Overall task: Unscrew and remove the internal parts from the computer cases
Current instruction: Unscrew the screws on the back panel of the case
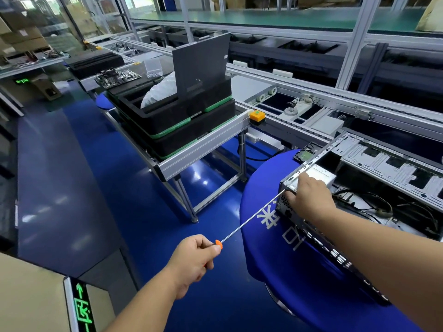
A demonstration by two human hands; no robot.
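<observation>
An open computer case [374, 178] lies on a blue cloth-covered table [275, 236] at the right, with cables and bare metal panels showing inside. My right hand [309, 195] grips the case's near left corner, fingers curled over the edge by the silver power supply box [318, 173]. My left hand [194, 259] holds the orange handle of a long thin screwdriver [249, 221]. Its shaft runs up to the right, and its tip meets the case corner just beside my right hand.
Stacked black trays with green corners [182, 116] sit on an aluminium stand to the left, holding an upright dark panel [199, 68] and a white bag. A motherboard [115, 77] lies behind. A conveyor frame runs along the back. A loose drive [305, 153] lies on the cloth.
</observation>
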